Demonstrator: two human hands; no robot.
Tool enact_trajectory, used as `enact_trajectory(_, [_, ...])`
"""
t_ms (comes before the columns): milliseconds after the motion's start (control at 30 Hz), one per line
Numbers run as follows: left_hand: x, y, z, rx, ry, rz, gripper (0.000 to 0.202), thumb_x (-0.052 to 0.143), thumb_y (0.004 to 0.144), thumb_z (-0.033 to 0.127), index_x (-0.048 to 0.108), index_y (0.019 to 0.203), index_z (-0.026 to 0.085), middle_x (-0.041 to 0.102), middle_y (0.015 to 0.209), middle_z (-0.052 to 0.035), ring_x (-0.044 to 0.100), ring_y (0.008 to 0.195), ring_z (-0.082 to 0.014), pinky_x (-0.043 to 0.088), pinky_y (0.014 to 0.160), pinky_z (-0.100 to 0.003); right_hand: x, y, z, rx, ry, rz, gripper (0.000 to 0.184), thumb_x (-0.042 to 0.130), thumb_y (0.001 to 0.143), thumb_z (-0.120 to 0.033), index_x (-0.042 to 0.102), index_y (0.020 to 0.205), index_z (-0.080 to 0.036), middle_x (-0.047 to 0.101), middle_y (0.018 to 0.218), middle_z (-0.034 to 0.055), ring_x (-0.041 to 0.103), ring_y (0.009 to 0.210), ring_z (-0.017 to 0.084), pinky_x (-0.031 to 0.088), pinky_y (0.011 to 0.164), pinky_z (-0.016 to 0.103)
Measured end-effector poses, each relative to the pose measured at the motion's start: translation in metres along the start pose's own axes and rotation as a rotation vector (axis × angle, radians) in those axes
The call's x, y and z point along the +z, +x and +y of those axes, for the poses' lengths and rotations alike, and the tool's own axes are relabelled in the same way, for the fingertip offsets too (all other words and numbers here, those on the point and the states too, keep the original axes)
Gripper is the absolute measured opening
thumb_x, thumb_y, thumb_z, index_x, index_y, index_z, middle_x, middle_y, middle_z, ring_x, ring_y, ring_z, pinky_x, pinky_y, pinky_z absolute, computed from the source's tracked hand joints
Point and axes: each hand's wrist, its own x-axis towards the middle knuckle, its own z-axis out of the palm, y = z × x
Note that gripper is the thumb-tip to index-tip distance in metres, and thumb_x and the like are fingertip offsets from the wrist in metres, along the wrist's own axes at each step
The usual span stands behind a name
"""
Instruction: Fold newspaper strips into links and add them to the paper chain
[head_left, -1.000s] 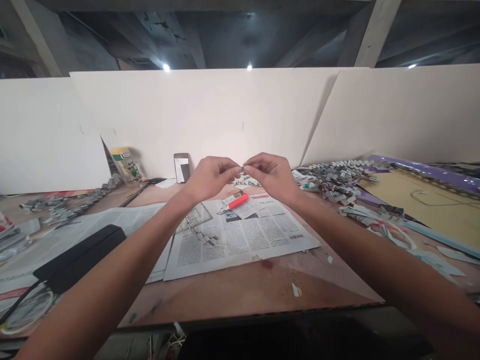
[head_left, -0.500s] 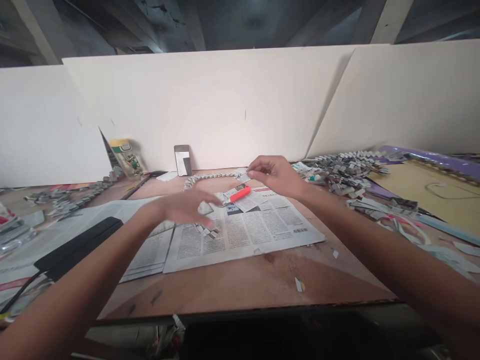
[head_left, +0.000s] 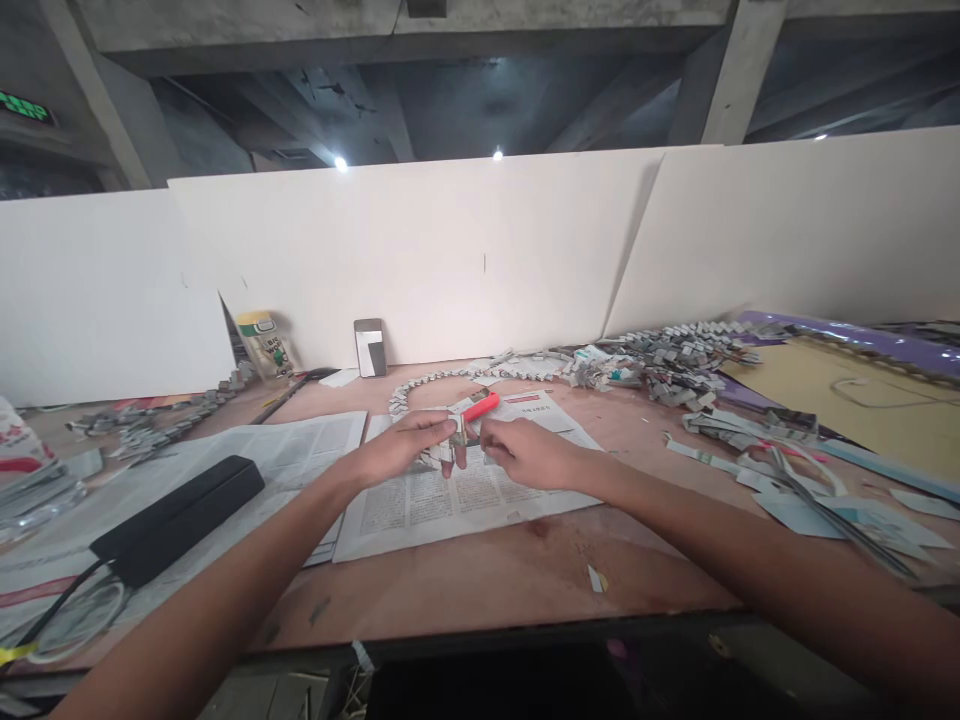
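My left hand (head_left: 405,445) is closed on the near end of a chain of folded paper links (head_left: 399,398). From there the chain curves up and round over the newspaper (head_left: 420,510). Close beside it, my right hand (head_left: 529,452) has its fingers curled in a pinch; whatever lies between the fingertips is too small and hidden to name. A red-handled tool (head_left: 481,406) lies just beyond both hands, its other end covered by the left fingers and the chain.
A phone (head_left: 370,348) leans on the white board (head_left: 420,260). A yellow-lidded bottle (head_left: 262,345) stands to its left. A black case (head_left: 180,515) lies on newspaper at left. Paper chains (head_left: 675,355) heap at right, with scissors (head_left: 832,515) and paper scraps nearer me.
My left hand has closed on the chain's end. My right hand has come back from the far side toward my left hand. The view has tilted up slightly.
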Motion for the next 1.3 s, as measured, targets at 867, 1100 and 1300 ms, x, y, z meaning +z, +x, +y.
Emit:
enact_trajectory(867, [0.028,-0.009,0.011,0.032,-0.967,0.056,0.033,0.047,0.08,0.02,0.061,0.108,0.013,0.055,0.075,-0.0052,0.051,0.066,-0.015,0.043,0.06,-0.026,-0.005,-0.005,-0.034,0.084,1.013,0.301,0.02,0.045,0.08,-0.018,0.049,0.1,-0.021,0.044,0.065,-0.0048,0.042,0.05,0.009,0.034,0.051,0.025])
enact_trajectory(1100, [0.029,-0.005,0.009,-0.019,-0.936,0.194,0.033,0.051,0.075,0.009,0.061,0.106,0.014,0.055,0.074,-0.0025,0.053,0.064,-0.011,0.046,0.06,-0.02,-0.009,-0.011,-0.045,0.156,1.266,0.206,0.022,0.041,0.078,-0.013,0.05,0.096,-0.02,0.028,0.055,-0.0076,0.021,0.044,0.007,0.017,0.046,0.023])
enact_trajectory(1300, [0.026,-0.001,-0.001,0.021,-0.826,0.239,0.017,0.067,0.075,0.015,0.06,0.091,0.016,0.058,0.076,-0.0019,0.06,0.068,-0.0136,0.048,0.056,-0.022,-0.007,-0.011,-0.042,0.126,1.106,0.165,0.02,0.042,0.09,-0.028,0.051,0.107,-0.022,0.038,0.064,-0.0052,0.031,0.047,0.006,0.024,0.047,0.023])
